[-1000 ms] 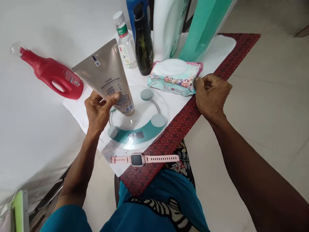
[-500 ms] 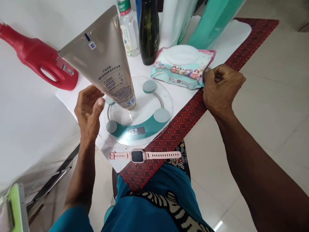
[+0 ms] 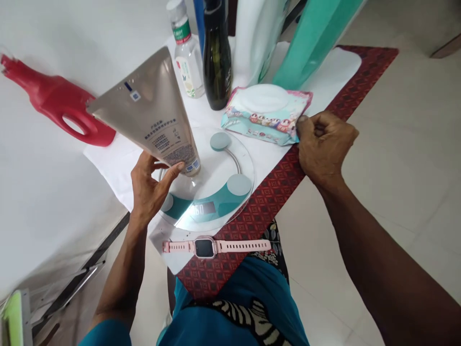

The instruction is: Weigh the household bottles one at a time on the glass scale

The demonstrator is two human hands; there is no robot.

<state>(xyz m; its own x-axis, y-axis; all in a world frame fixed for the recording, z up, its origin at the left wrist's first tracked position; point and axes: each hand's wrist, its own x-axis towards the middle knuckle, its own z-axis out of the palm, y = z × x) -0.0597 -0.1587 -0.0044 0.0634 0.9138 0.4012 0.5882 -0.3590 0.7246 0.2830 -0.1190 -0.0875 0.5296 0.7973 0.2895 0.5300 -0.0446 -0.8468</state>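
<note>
A beige-gold squeeze tube (image 3: pixel 158 110) stands cap-down on a round glass scale (image 3: pixel 201 187), whose display is lit but partly glared out. My left hand (image 3: pixel 151 185) is closed on the tube's lower left side, thumb in front and the other fingers partly hidden behind it. At the table's right edge, my right hand (image 3: pixel 326 146) is curled into a fist. Its thumb touches the right end of a pack of wet wipes (image 3: pixel 266 115); whether the fingers grip the pack is hidden. A pink smartwatch (image 3: pixel 205 247) lies stretched out in front of the scale.
Behind the wipes stand a clear bottle (image 3: pixel 189 67), a dark bottle (image 3: pixel 217 62), a white bottle (image 3: pixel 254 38) and a green bottle (image 3: pixel 309 43). A red jug (image 3: pixel 68 105) is at the left by the wall. White paper partly covers the red patterned tabletop (image 3: pixel 275 178).
My left hand has moved right and closed onto the tube's lower part. The whole view has shifted slightly. My right hand keeps its place at the wipes.
</note>
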